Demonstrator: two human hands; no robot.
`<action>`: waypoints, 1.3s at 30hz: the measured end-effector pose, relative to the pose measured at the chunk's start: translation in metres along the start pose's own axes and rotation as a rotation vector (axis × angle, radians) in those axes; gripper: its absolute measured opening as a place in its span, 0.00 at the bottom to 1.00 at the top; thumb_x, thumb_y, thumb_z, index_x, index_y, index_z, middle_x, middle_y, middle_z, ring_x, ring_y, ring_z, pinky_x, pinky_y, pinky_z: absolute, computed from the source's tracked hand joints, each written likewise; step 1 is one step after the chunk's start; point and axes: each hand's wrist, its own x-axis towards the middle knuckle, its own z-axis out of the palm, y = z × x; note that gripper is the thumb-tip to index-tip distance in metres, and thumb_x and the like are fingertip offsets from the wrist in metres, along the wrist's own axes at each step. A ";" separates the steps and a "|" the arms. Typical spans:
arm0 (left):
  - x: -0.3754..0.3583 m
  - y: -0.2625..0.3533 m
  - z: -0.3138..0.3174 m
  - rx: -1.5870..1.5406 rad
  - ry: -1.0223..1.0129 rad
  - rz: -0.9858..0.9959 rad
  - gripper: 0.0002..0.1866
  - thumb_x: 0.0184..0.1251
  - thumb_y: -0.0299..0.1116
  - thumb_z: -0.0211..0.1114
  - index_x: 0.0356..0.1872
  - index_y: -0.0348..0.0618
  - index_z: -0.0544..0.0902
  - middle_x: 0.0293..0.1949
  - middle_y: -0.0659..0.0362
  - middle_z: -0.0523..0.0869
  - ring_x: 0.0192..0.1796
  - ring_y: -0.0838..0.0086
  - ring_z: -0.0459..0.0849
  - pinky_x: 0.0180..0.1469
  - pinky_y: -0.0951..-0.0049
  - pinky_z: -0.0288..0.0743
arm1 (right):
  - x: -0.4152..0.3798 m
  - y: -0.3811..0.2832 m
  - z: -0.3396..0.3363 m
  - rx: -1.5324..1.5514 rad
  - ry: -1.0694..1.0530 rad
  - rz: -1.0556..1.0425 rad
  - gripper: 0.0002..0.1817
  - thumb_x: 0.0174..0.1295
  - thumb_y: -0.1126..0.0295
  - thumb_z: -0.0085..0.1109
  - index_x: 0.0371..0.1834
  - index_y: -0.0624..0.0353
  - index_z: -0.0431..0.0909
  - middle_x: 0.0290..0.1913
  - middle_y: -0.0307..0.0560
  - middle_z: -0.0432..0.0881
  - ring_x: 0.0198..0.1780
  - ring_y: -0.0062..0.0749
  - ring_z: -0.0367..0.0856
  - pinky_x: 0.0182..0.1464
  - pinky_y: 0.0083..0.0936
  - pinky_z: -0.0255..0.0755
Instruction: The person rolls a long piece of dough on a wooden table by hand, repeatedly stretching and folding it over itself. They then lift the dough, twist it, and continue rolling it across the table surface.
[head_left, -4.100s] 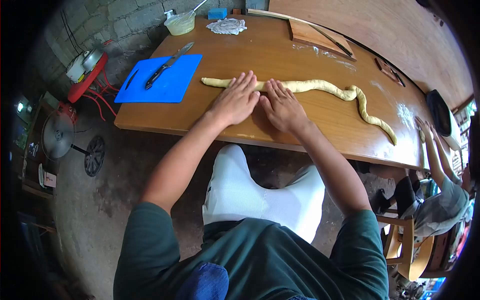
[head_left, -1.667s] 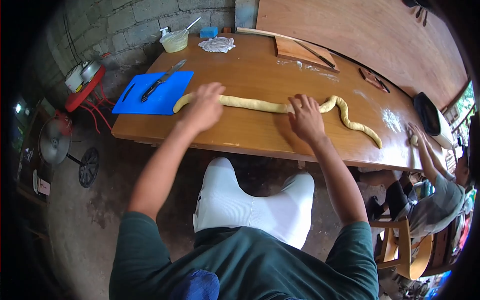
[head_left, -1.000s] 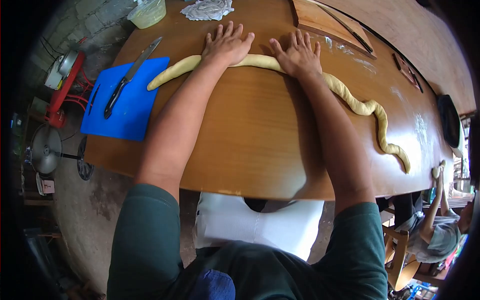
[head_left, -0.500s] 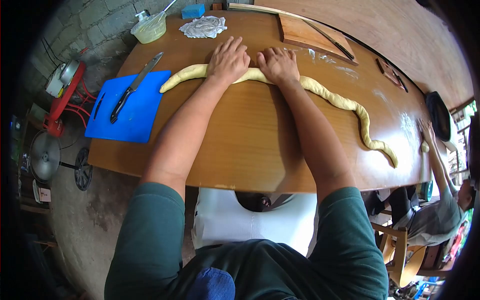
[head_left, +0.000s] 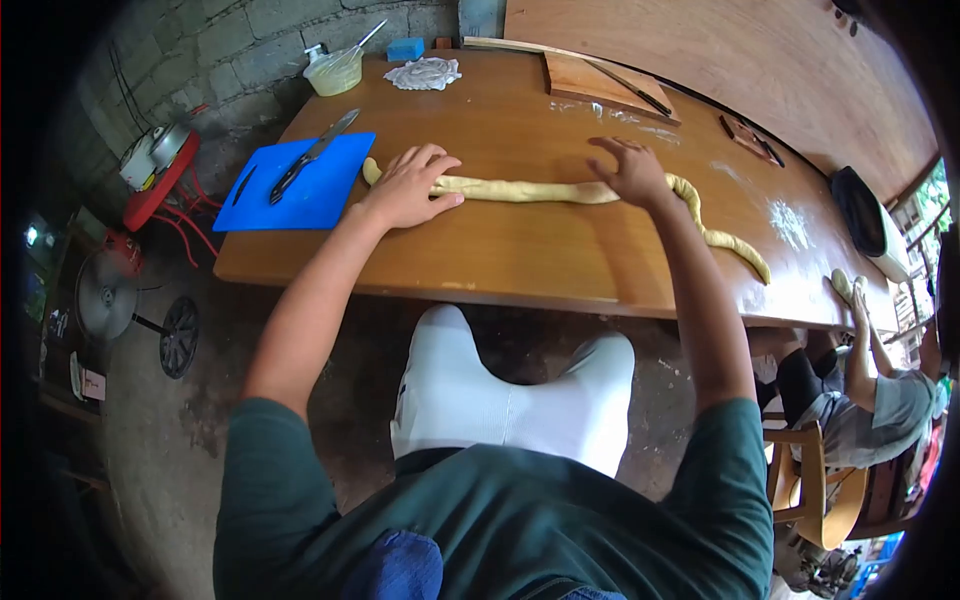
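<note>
A long rope of pale yellow dough [head_left: 515, 191] lies across the wooden table, straight between my hands and curving toward the near side at its right end. My left hand [head_left: 408, 188] rests over the rope close to its left end, with thumb and fingers apart on either side of it. Over the rope's right part is my right hand [head_left: 638, 178], its fingers spread and partly raised. Both hands hide short stretches of dough. A blue cutting board [head_left: 320, 190] lies left of my left hand, and a black-handled knife [head_left: 312, 157] rests on it.
Toward the back stand a whisk bowl [head_left: 335, 75], a crumpled white cloth [head_left: 424, 74] and a blue sponge [head_left: 405, 49]. A wooden board [head_left: 600, 85] with a long knife lies at the back right. Another person [head_left: 870, 400] works at the table's right end, hands on dough.
My hands have moved apart along the dough, left hand leftward and right hand rightward. The rope between them now looks longer and straighter. The view has shifted, and my body sits farther back.
</note>
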 end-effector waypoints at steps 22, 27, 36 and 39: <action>0.007 0.137 0.035 -0.205 -0.206 0.141 0.36 0.88 0.53 0.52 0.84 0.37 0.66 0.84 0.42 0.66 0.87 0.53 0.63 0.88 0.53 0.53 | -0.108 -0.124 -0.028 0.038 -0.218 0.125 0.31 0.84 0.47 0.45 0.70 0.63 0.80 0.72 0.61 0.82 0.76 0.56 0.77 0.77 0.46 0.71; 0.063 0.118 0.100 -0.139 -0.239 -0.093 0.39 0.91 0.58 0.30 0.90 0.42 0.50 0.92 0.53 0.47 0.92 0.60 0.43 0.91 0.48 0.33 | -0.063 -0.070 0.035 -0.055 -0.273 0.227 0.41 0.87 0.41 0.27 0.83 0.67 0.65 0.83 0.63 0.69 0.86 0.56 0.63 0.88 0.55 0.50; 0.181 0.057 0.138 -0.003 -0.259 -0.408 0.36 0.88 0.51 0.32 0.90 0.46 0.55 0.92 0.55 0.47 0.93 0.61 0.40 0.91 0.42 0.30 | 0.055 -0.020 0.091 -0.094 -0.330 0.567 0.48 0.83 0.34 0.23 0.90 0.64 0.53 0.92 0.53 0.51 0.93 0.47 0.39 0.92 0.50 0.31; 0.215 0.031 0.144 -0.030 -0.324 -0.439 0.37 0.86 0.54 0.33 0.90 0.53 0.54 0.92 0.57 0.44 0.93 0.59 0.39 0.91 0.43 0.29 | 0.083 0.004 0.108 -0.090 -0.276 0.603 0.48 0.82 0.34 0.24 0.90 0.63 0.52 0.93 0.51 0.48 0.94 0.45 0.35 0.92 0.49 0.29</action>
